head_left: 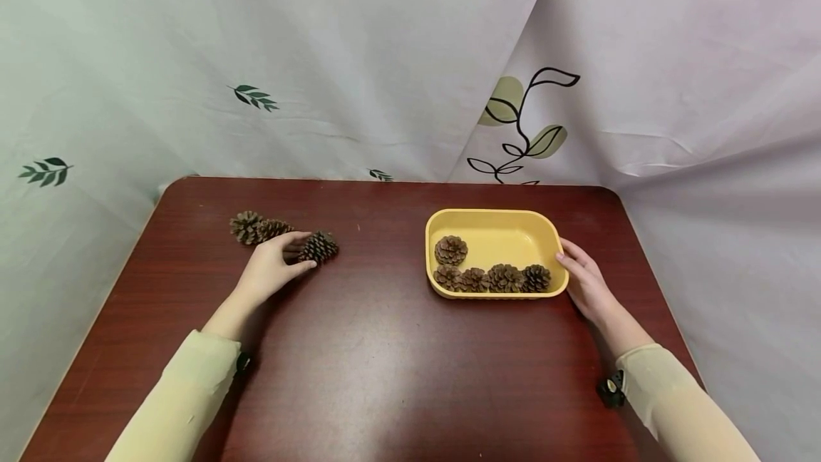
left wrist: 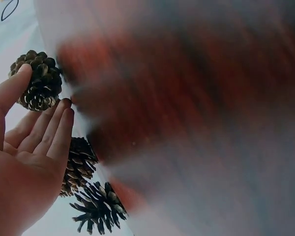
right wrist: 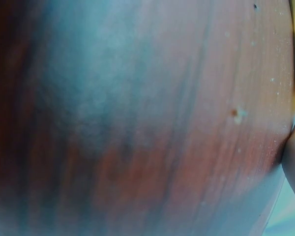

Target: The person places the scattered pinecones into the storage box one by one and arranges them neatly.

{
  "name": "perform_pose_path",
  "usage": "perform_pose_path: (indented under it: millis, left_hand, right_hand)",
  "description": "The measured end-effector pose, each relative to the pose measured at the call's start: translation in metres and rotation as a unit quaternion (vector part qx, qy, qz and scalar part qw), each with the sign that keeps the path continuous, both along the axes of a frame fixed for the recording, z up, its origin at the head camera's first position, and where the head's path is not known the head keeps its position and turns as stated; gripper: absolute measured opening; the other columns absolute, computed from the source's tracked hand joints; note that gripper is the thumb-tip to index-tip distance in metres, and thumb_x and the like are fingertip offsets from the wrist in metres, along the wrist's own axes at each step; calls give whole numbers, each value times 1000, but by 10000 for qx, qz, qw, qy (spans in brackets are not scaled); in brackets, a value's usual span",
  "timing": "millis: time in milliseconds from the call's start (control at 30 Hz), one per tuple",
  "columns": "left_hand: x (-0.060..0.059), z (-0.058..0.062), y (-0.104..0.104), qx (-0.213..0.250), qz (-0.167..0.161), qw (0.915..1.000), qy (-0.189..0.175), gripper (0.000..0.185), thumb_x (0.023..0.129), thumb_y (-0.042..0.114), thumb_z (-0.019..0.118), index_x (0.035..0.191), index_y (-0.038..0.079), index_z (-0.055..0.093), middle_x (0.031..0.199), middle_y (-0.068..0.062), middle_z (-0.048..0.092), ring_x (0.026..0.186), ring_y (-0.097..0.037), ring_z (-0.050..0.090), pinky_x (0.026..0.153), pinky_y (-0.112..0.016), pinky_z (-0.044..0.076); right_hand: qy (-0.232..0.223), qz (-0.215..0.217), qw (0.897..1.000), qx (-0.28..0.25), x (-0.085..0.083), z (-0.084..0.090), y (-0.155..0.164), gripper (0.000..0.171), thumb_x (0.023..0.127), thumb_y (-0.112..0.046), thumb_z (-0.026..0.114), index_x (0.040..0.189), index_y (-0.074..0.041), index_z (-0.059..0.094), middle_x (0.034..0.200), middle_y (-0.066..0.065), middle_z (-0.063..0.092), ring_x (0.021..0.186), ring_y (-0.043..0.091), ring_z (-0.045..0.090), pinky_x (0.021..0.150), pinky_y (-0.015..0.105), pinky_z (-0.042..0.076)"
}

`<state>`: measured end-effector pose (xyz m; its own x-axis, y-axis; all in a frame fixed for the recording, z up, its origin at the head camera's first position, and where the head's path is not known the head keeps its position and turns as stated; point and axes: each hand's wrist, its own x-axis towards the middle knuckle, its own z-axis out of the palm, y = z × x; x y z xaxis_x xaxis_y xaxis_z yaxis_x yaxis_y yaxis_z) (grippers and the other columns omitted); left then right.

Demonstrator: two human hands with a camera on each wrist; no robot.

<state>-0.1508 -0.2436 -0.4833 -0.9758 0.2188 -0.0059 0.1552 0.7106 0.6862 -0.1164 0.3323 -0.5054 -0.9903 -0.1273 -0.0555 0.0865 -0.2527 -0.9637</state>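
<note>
Your table is a dark reddish-brown with a fine wood grain and a pale edge. The tray on it is a plain mustard yellow. The pine cones inside it are brown with lighter, tan scale tips, and so is the pine cone by your left hand. Your sleeves are a pale cream yellow. Behind the table hangs a white cloth: its left part carries small dark green leaf sprigs, its right part a black outlined vine with olive-green leaves.
</note>
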Motion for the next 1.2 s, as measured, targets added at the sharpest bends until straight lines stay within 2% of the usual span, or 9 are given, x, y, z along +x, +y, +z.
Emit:
perform_pose_path:
  millis: [233,433,733,1033,1200]
  left_hand:
    - [-2,-1,1,0,6,10000,-22,56,96,10,79,147,0,59,143,-28,64,121,-48,69,102,-60,59]
    - [-1,0,1,49,40,10000,61,54,95,11,80,145,1,62,138,-28,67,120,-49,69,100,-61,59]
    - [1,2,1,50,70,9998,159,51,95,11,81,142,3,65,139,-26,67,118,-47,71,99,-60,60]
    - [1,7,13,199,109,9984,515,46,93,12,83,136,4,70,133,-25,71,113,-45,73,95,-60,61]
    - [-4,9,24,338,124,9971,670,45,91,11,84,134,5,71,130,-23,73,110,-42,74,97,-58,61]
  right_hand:
    - [18,9,10000,21,1,0,1,36,112,-4,41,134,-21,64,119,-7,75,105,4,71,88,18,59]
    - [7,10,10000,28,1,0,0,36,112,-4,41,133,-21,65,119,-7,74,104,4,71,88,18,59]
    - [14,12,10000,82,1,0,1,37,113,-4,41,133,-23,65,119,-9,74,104,3,71,87,18,59]
    - [-7,70,9999,142,1,0,2,36,113,-5,40,134,-23,64,120,-10,74,105,2,70,88,17,59]
    - [30,-6,10000,67,1,-1,1,38,112,-3,40,132,-23,65,118,-10,74,104,2,71,88,17,59]
